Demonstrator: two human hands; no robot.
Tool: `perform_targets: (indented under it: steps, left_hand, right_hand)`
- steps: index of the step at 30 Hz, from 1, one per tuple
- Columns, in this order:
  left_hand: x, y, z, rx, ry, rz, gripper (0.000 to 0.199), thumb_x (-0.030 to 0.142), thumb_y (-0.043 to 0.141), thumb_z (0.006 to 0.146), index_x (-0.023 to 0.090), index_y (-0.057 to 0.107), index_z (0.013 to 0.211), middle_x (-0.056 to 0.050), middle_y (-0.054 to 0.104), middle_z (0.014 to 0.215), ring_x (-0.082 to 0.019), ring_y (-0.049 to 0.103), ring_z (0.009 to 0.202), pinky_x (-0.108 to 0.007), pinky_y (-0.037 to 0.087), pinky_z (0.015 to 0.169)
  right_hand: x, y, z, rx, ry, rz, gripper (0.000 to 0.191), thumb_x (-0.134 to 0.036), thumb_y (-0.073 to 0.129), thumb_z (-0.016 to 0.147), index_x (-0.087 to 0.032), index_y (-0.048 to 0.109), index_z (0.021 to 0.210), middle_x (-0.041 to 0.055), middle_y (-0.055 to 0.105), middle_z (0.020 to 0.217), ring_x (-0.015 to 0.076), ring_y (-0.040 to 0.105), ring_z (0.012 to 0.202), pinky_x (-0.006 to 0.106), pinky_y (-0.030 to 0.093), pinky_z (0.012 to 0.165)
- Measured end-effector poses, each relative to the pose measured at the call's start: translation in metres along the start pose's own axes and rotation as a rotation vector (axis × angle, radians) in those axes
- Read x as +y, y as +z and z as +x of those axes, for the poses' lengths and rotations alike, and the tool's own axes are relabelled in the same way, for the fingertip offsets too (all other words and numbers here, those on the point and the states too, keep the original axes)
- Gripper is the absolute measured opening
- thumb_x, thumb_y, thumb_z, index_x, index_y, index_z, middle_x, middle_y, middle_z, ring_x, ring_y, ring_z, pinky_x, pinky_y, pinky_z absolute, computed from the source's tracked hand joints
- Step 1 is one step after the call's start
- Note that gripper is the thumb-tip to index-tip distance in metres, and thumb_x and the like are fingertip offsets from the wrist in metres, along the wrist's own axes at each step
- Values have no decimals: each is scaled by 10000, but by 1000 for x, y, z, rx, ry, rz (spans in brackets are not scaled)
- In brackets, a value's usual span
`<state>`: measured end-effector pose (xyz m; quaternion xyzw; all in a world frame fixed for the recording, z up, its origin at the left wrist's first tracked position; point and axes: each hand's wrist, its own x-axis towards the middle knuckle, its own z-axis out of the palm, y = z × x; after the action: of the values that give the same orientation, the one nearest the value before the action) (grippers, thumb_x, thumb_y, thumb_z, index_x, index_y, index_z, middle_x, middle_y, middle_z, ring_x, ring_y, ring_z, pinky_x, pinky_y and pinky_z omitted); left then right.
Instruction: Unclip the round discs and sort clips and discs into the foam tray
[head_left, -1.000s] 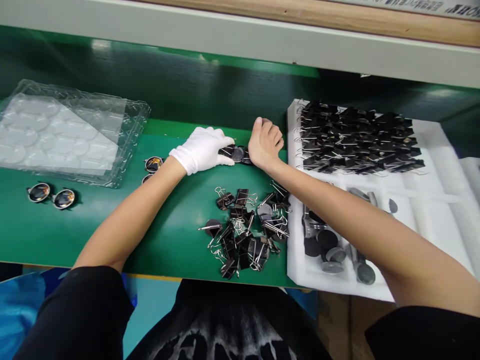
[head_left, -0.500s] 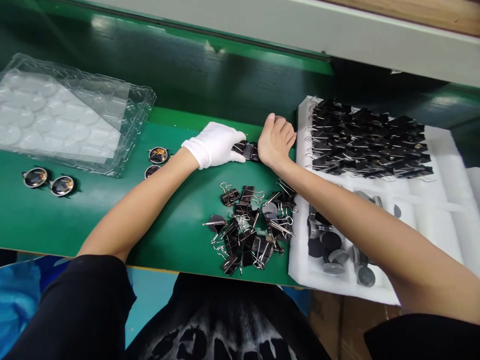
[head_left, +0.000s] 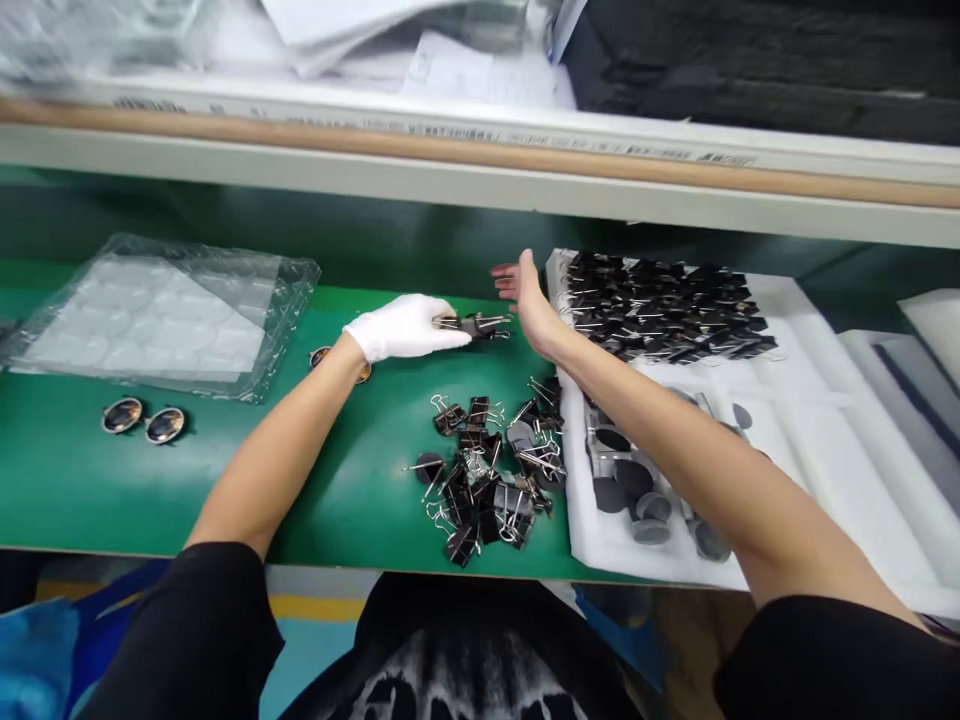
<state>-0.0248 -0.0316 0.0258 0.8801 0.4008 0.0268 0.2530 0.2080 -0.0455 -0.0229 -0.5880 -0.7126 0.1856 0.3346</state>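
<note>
Right hand (head_left: 525,292) has released its grip and opened; gloved left hand (head_left: 405,328) still grasps the clipped piece (head_left: 476,324)

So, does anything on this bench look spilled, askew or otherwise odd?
One thing: a loose heap of binder clips lies tangled on the green table, while the clips in the foam tray sit in rows. Only the left hand wears a glove; the right hand is bare and open.
</note>
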Motion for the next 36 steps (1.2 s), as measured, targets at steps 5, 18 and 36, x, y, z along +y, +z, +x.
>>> perform_targets:
  steps: [5,18,36]
  left_hand:
    - [29,-26,-28,-93,-48,-382,791,758,234,1024,182,713,768,-24,587,565,-171,571,594,-315,477,693]
    - [103,3,-40,-46,107,-158,551,683,548,925,219,433,651,53,390,607,-105,350,570,-269,282,543]
    - [27,43,-12,39,-287,-13,728,696,369,969,195,683,1395,-86,828,1079,-301,749,989,-396,573,906]
  right_hand:
    - [-49,-64,-60,-151,-196,194,478,-556,774,854,-218,733,1191,100,756,1131,268,705,973,449,588,899]
    - [-45,-106,-146,-1,56,392,296,-490,781,875,-210,852,937,62,794,895,237,716,802,385,572,728]
    - [207,-283,-197,443,383,-27,378,-503,861,766,-214,829,1007,177,659,1338,362,627,1295,549,565,1072]
